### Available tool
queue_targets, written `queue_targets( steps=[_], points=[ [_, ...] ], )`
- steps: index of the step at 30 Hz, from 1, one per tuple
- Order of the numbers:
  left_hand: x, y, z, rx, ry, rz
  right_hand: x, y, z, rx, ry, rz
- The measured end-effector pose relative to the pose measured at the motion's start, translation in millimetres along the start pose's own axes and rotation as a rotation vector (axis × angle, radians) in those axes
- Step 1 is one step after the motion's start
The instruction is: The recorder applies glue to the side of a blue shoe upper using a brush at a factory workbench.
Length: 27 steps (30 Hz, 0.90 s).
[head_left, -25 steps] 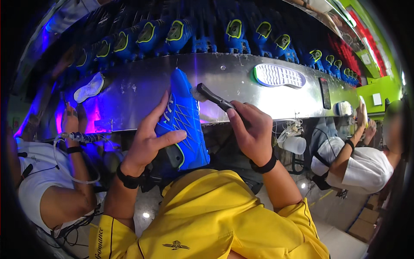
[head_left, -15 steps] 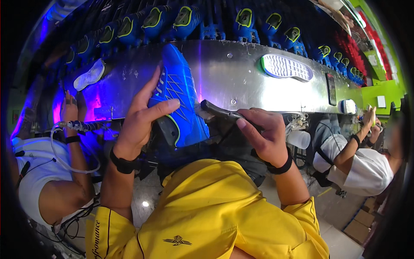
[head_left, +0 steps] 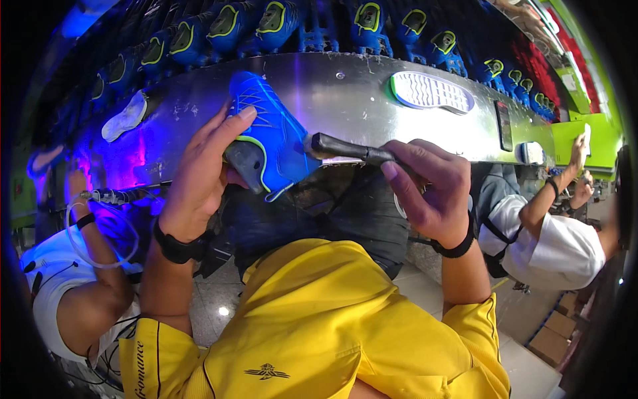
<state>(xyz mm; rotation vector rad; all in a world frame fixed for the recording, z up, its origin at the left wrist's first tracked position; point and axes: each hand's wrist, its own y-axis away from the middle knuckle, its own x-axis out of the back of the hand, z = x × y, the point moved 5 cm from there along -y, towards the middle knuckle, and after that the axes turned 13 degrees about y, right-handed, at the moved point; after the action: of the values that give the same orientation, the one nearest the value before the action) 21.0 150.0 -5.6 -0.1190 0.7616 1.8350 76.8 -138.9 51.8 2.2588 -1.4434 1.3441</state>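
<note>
A blue shoe upper point(head_left: 282, 136) with yellow-green collar trim is gripped in my left hand point(head_left: 203, 169), tilted, its toe pointing up and away. Inside its opening shows a grey last point(head_left: 246, 165). My right hand point(head_left: 432, 186) is closed round the dark handle of a brush point(head_left: 349, 147). The pale bristle end touches, or lies right against, the lower right side of the upper. Past my hands on the metal bench lies a white sole point(head_left: 432, 92) with a green edge, tread side up.
Blue uppers point(head_left: 229, 21) stand in a row on a rack behind the metal bench point(head_left: 319, 86). A whitish sole point(head_left: 125, 116) lies left, a dark phone-like slab point(head_left: 503, 125) right. People in white shirts work on both sides; a hose point(head_left: 100, 265) hangs left.
My left hand has turned the shoe upper, tipping its toe left and showing more of the collar and last. My right hand has moved right and the brush lies more level, higher against the upper.
</note>
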Motion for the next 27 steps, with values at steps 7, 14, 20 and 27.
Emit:
queue_targets(
  steps=[7, 14, 20, 27],
  points=[
    [-3.0, 5.7, -7.4, 0.129, 0.012, 0.073, 18.1, -22.0, 1.4, 0.079, 0.016, 0.064],
    [6.1, 11.6, -29.0, 0.37, 0.23, -0.096, 24.7, -37.5, 4.9, 0.288, 0.06, 0.133],
    [-2.6, 22.4, -48.6, 0.554, 0.513, -0.182, 20.7, -38.3, 20.3, 0.291, 0.027, 0.172],
    [-17.6, 39.2, -57.3, 0.647, 0.567, -0.128, 4.5, -33.8, 37.5, 0.26, -0.131, 0.159]
  ],
)
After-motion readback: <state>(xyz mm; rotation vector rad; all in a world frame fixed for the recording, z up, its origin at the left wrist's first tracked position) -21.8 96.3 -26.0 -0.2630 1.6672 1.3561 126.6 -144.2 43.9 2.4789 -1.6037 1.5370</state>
